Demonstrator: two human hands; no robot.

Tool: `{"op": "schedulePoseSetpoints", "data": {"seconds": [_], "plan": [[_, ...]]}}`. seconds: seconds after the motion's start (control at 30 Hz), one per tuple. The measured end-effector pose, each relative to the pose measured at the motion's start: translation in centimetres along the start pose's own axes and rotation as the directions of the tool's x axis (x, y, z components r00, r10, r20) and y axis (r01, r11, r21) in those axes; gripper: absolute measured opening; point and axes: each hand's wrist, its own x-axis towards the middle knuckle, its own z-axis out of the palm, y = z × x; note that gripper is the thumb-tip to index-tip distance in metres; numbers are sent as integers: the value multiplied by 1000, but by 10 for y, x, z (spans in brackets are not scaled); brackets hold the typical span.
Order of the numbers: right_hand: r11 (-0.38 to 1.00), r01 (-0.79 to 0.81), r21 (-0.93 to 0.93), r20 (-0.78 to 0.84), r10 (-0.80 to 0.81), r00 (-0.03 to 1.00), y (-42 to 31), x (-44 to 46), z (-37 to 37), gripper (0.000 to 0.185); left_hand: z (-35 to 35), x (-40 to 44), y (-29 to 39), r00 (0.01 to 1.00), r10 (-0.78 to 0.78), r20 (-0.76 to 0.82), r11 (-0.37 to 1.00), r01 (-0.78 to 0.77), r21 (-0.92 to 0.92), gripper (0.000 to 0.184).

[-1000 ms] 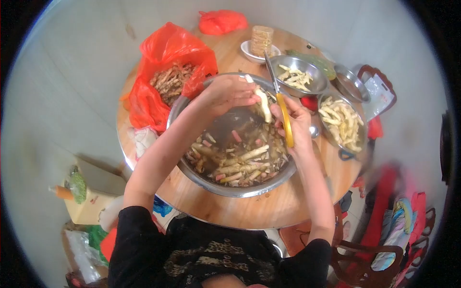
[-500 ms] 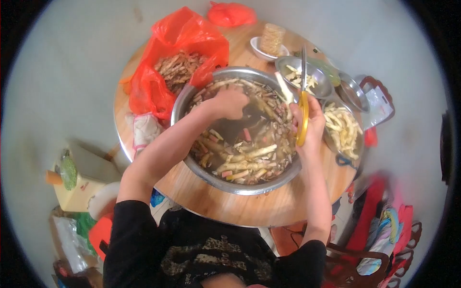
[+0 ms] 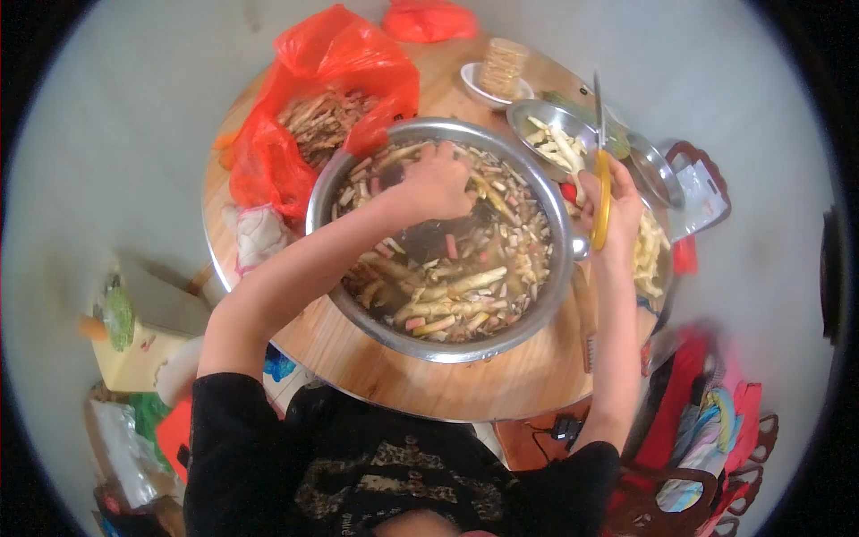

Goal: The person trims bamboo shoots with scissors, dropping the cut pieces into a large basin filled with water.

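My left hand point(image 3: 438, 186) is over the far part of a big metal basin point(image 3: 447, 356), its fingers curled down into murky water; their tips and whatever they hold are hidden. Pale chicken feet point(image 3: 465, 285) and many short cut pieces float in the basin. Right of the rim, my right hand point(image 3: 619, 215) grips yellow-handled scissors point(image 3: 602, 201), blades pointing up. A pale chicken foot point(image 3: 562, 148) stretches from the fingers of that hand over a small metal bowl point(image 3: 528, 112), where other pale pieces lie.
A red plastic bag point(image 3: 268, 170) of brownish pieces stands left of the basin on the round wooden table point(image 3: 358, 376). Behind are a white dish point(image 3: 472, 82) with a stacked block and an empty-looking metal dish point(image 3: 662, 170). More chicken feet point(image 3: 649, 259) lie at right.
My right hand moved right and up, with scissors and chicken foot, from the basin's rim to the small metal bowl. My left hand stayed in the basin, its fingers shifting slightly.
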Motion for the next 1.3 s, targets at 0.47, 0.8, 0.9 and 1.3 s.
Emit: {"op": "schedulePoseSetpoints", "data": {"seconds": [0.47, 0.8, 0.9, 1.3], "plan": [[758, 223, -613, 97, -208, 973, 49, 122, -30, 53, -12, 10, -2, 927, 374, -13, 796, -328, -508, 21], [990, 116, -84, 72, -110, 991, 25, 45, 0, 57, 27, 23, -5, 844, 512, -160, 840, -531, -111, 26], [992, 107, -63, 65, -103, 993, 18, 40, 0, 58, 36, 21, -3, 883, 468, -32, 883, -469, -17, 30], [999, 37, -23, 126, -34, 991, 10, -3, 8, 54, -19, 25, -24, 960, 207, 190, 586, 33, -810, 33]]}}
